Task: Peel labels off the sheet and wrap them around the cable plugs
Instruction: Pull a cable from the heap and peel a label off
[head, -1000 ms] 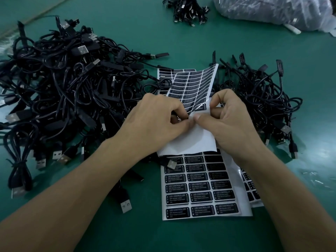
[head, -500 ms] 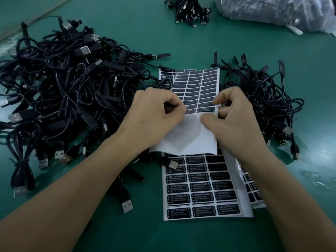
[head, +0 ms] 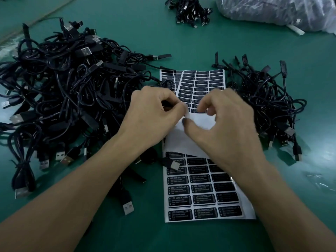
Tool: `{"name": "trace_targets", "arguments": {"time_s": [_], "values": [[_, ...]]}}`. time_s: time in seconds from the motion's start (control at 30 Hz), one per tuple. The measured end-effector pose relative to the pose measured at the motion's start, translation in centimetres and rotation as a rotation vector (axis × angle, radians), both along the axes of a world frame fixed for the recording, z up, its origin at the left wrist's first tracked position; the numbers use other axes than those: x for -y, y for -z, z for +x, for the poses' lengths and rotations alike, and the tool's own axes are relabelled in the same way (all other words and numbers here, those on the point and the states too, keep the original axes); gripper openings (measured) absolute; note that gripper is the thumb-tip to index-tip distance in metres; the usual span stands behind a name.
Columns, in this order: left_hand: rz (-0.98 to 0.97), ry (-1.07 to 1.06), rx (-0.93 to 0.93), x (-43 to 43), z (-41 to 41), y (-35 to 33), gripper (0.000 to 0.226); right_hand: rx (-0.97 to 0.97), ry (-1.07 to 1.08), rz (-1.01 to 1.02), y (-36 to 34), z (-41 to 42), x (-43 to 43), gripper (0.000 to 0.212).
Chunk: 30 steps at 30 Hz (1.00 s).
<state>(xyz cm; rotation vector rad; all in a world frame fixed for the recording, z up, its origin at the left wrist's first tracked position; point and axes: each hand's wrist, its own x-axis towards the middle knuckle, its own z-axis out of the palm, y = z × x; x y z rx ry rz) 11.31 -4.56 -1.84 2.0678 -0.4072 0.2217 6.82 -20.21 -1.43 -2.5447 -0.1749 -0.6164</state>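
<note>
The left hand (head: 156, 115) had its fingers curled, thumb and forefinger pinching the left edge of the label sheet (head: 201, 82), which was lifted off the table (head: 145, 33) between the two cable heaps. The right hand (head: 227, 128) was curled over the stripped white backing (head: 198, 122), thumb lying on it and forefinger bent toward the lowest row of labels. It was too blurred to tell whether a label was caught between them.

The step looked like lifting one label. Done well, it would mean holding the backing taut with the left pinch, bending it away just under the row so a corner springs up, then drawing the label off low and slowly (fingertips on the very edge, so the glue stays clean).

Counted: two hands. One sheet was held, and one second sheet (head: 201, 193) lay flat in front, three labels across. Edges of more sheets peeked out beneath both. There were two big cable heaps, left (head: 63, 91) and right (head: 263, 99), plus one small bunch (head: 190, 10) far off; the single cables were too tangled to count. One plastic bag (head: 272, 10) sat at the far right.
</note>
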Motion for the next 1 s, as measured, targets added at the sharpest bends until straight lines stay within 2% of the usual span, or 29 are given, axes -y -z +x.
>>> {"name": "trace_targets", "arguments": {"time_s": [0.13,0.5,0.87,1.0], "values": [[0.026,0.009,0.012,0.1,-0.1,-0.1,0.016,-0.002,-0.047,0.024,0.7,0.2,-0.9,0.024],[0.002,-0.002,-0.005,0.1,0.0,-0.1,0.014,0.057,0.042,0.023,1.2,0.6,-1.6,0.021],[0.038,0.000,-0.024,0.2,0.1,0.2,0.018,0.010,0.065,0.017,0.7,0.5,-1.1,0.010],[-0.030,-0.004,-0.029,0.2,0.1,0.3,0.020,-0.033,0.101,0.044,0.5,0.6,-0.4,0.008]]}}
